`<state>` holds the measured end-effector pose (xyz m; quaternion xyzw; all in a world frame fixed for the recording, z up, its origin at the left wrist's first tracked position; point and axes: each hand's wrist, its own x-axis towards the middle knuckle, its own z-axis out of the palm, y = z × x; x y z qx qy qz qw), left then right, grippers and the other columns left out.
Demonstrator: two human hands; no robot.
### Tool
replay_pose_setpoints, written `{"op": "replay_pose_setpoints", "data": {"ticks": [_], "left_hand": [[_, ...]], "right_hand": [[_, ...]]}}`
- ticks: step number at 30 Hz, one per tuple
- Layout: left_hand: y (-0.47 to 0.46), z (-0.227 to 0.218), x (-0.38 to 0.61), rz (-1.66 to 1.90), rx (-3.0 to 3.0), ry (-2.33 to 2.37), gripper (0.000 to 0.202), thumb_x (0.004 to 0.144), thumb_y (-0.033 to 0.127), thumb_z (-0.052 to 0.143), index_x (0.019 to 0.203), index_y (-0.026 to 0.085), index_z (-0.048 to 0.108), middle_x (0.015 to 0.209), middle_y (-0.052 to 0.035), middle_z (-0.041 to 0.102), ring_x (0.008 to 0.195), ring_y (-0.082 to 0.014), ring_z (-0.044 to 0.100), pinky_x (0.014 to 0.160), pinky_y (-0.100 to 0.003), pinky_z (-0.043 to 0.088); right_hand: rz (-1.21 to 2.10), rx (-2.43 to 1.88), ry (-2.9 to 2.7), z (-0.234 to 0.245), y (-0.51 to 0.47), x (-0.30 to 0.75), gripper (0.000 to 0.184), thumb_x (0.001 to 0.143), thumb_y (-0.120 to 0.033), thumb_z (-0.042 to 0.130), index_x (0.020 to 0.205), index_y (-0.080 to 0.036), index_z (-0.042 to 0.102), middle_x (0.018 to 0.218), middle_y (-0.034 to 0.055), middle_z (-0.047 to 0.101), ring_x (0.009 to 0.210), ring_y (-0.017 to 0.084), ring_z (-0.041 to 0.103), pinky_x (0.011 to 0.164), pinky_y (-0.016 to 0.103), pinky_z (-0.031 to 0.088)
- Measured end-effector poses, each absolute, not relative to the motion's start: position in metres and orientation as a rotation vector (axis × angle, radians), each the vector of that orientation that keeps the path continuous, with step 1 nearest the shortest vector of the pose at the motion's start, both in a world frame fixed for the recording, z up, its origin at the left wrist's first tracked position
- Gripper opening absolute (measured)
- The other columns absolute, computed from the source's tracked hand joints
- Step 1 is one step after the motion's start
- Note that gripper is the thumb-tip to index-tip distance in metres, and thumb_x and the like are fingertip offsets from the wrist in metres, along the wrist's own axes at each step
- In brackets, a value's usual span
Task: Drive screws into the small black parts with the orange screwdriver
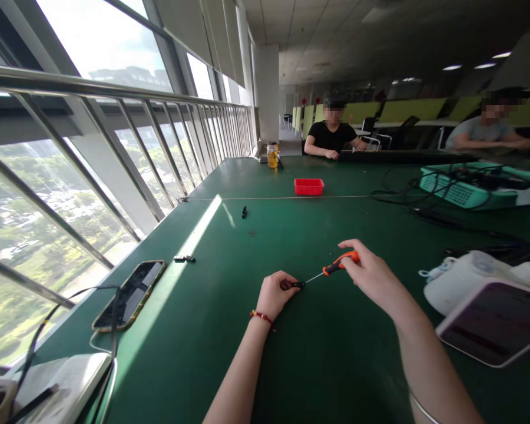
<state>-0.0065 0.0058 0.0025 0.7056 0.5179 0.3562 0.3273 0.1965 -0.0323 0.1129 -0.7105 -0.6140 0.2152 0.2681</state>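
My left hand (274, 294) is closed around a small black part (297, 285), pinching it just above the green table (318, 365). My right hand (367, 274) grips a small screwdriver with an orange handle (341, 263). Its thin metal shaft points left, and the tip meets the black part. A red bead bracelet sits on my left wrist.
Two more small black parts (184, 258) (244, 211) lie on the table further out. A phone (130, 293) with a cable lies at the left edge. A red tray (308, 186) stands far ahead. White devices (481, 306) sit at right. Two people sit at the far end.
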Motion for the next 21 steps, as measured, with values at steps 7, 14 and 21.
{"op": "replay_pose_setpoints", "data": {"ticks": [7, 14, 21], "left_hand": [[0.006, 0.002, -0.006, 0.941, 1.810, 1.340, 0.008, 0.066, 0.017, 0.070, 0.074, 0.015, 0.069, 0.070, -0.0009, 0.066, 0.059, -0.0092, 0.055, 0.058, -0.021, 0.048], [0.007, 0.000, -0.005, 0.926, 1.825, 1.328, 0.008, 0.066, 0.017, 0.070, 0.074, 0.015, 0.070, 0.069, -0.0007, 0.065, 0.059, -0.0089, 0.055, 0.059, -0.021, 0.047], [0.008, 0.000, -0.005, 0.926, 1.845, 1.338, 0.009, 0.066, 0.018, 0.071, 0.074, 0.015, 0.070, 0.070, -0.0010, 0.066, 0.059, -0.0091, 0.055, 0.059, -0.021, 0.047]], "right_hand": [[0.566, -1.931, -1.705, 0.111, -0.034, 0.203, 0.042, 0.085, -0.050, 0.030, 0.104, -0.026, 0.060, 0.052, -0.0016, 0.048, 0.044, 0.015, 0.045, 0.043, 0.026, 0.030], [0.665, -1.870, -1.654, 0.118, -0.034, 0.189, 0.041, 0.083, -0.055, 0.035, 0.097, -0.023, 0.057, 0.062, 0.0000, 0.055, 0.053, 0.016, 0.053, 0.047, 0.026, 0.036], [0.640, -1.885, -1.615, 0.115, -0.033, 0.190, 0.035, 0.080, -0.043, 0.044, 0.108, -0.024, 0.052, 0.063, -0.0014, 0.055, 0.052, 0.016, 0.053, 0.047, 0.027, 0.037]]}}
